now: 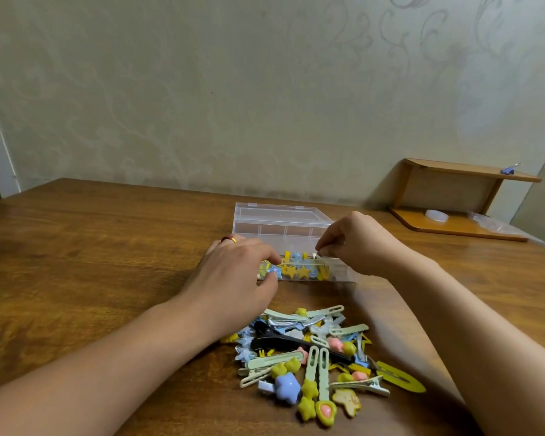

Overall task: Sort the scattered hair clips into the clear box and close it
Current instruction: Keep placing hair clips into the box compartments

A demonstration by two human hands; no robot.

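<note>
Hair clips (315, 360) lie heaped near the front edge of the counter (76, 262), between your two forearms: pale green clips, yellow stars, a blue flower shape, a long black clip and a flat yellow one on the heap's right side. Starting at the left, your left hand (233, 272) rests palm down at the left end of the clear box (283, 228), a ring (228, 238) on one finger. Its fingers (269, 251) curl down at the box's front row, and you cannot tell from here whether they grip anything. The box stands beyond the heap, toward the back edge of the counter, with its lid raised behind it. The front compartments already hold yellow stars and small blue and yellow clips; the rear compartments look bare. Your right hand (362, 243) hovers over the right end of the box, its fingers (323, 245) pinched together on a small pale clip (314, 255) just above the front row. Farther right, against the wall, a small wooden shelf (460, 199) stands on the counter's back right corner.
</note>
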